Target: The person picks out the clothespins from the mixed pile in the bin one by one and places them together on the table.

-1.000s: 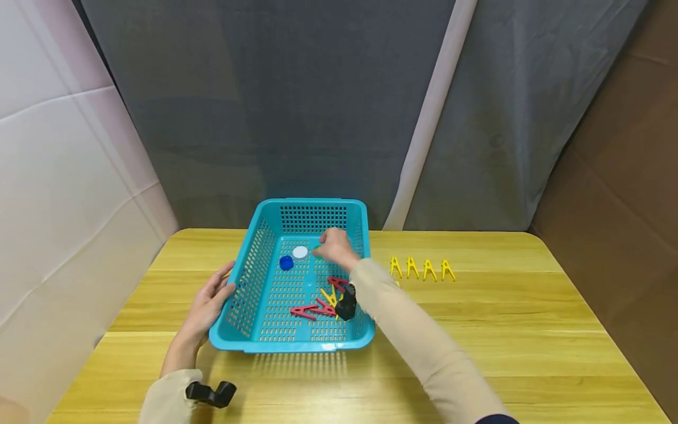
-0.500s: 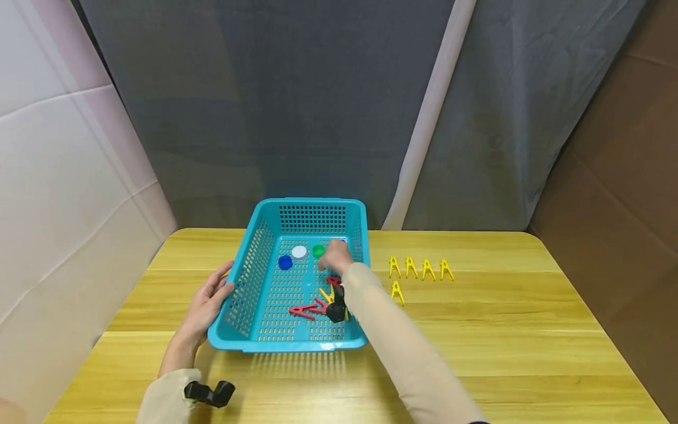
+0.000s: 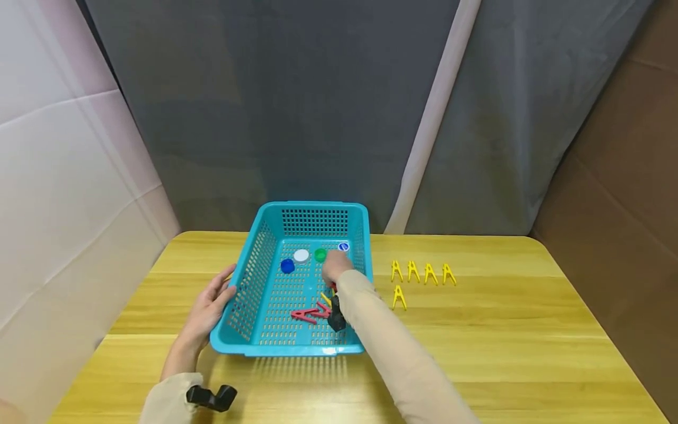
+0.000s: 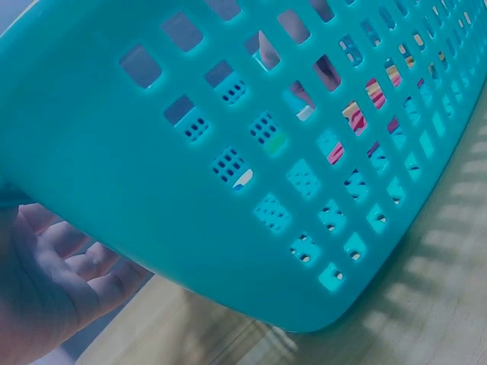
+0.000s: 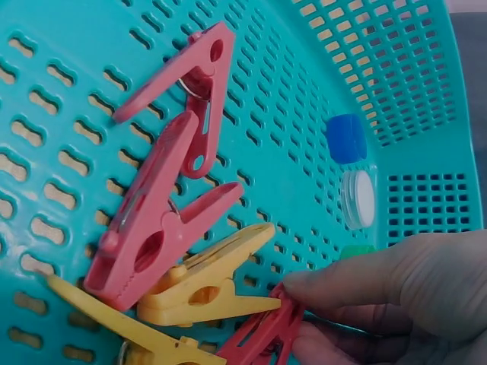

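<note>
Right wrist view: my R grip [image 5: 426,285] pinches a red spring clothespin [image 5: 266,327], approx. 6 o'clock, inside the teal basket [image 3: 288,351]; prob. light, stiff, slick; best taken across its legs. L grip [image 3: 209,300] holds the basket, 9 o'clock, head cam.

Table [image 3: 503,353]: 1 basket [image 3: 286,350], left of centre; right of it, a row of 4 clips [image 3: 430,270], 1 clip [image 3: 399,290] before the row's left end. In basket: 4 caps [image 3: 301,256], far; other clips [image 3: 301,314], nearer. Behind table: curtain [image 3: 318,106].
</note>
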{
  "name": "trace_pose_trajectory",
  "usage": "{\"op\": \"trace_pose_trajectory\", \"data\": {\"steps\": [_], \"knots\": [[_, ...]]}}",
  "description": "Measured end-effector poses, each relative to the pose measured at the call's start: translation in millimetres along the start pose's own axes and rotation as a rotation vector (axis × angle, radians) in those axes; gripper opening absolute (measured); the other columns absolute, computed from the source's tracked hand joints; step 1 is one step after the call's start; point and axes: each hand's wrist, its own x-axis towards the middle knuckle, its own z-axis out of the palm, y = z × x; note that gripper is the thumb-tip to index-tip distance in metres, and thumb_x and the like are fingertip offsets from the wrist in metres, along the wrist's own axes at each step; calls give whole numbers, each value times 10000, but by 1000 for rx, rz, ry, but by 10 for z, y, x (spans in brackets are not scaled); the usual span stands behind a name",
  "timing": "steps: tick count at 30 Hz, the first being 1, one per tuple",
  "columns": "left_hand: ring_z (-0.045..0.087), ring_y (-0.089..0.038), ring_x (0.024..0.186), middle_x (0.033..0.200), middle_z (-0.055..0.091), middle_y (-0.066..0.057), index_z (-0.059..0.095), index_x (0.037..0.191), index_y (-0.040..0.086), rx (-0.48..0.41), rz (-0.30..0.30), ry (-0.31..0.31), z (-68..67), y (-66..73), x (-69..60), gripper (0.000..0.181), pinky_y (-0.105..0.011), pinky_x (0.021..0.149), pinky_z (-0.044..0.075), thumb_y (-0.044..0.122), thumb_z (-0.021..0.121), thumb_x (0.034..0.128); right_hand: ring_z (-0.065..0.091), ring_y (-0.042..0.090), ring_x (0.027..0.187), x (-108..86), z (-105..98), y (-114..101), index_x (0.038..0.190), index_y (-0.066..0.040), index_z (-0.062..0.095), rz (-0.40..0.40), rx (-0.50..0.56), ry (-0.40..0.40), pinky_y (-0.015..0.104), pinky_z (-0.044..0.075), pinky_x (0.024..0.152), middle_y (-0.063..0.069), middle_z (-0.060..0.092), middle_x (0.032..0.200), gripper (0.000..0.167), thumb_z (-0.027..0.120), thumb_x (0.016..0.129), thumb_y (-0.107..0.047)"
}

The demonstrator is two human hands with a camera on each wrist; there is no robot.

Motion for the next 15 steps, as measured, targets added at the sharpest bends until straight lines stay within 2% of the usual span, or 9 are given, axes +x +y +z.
{"op": "trace_pose_trajectory", "data": {"steps": [3, 10, 15], "knots": [[515, 63, 980, 1414, 313, -316, 190, 1484, 8, -14, 0, 4, -2, -1, -12, 527, -163, 790, 457, 161, 384, 1019, 430, 184, 526, 22, 29, -26, 682, 5, 594, -17, -11, 25, 246, 391, 384, 126, 557, 726, 173, 669, 642, 155], [507, 72, 990, 1422, 319, -299, 179, 1488, 12, -1, -2, -5, -9, -3, -30, 531, -156, 795, 451, 163, 381, 1020, 527, 201, 584, 61, 94, -115, 713, -10, 601, -48, 5, 79, 247, 427, 401, 153, 621, 803, 143, 650, 662, 114], [512, 44, 999, 1422, 326, -289, 179, 1489, 19, -28, -6, -17, 11, -3, -38, 524, -172, 800, 454, 148, 374, 1020, 510, 191, 582, 93, 136, -151, 719, -16, 588, -52, 38, 101, 259, 441, 437, 129, 596, 761, 112, 628, 703, 88]]}}
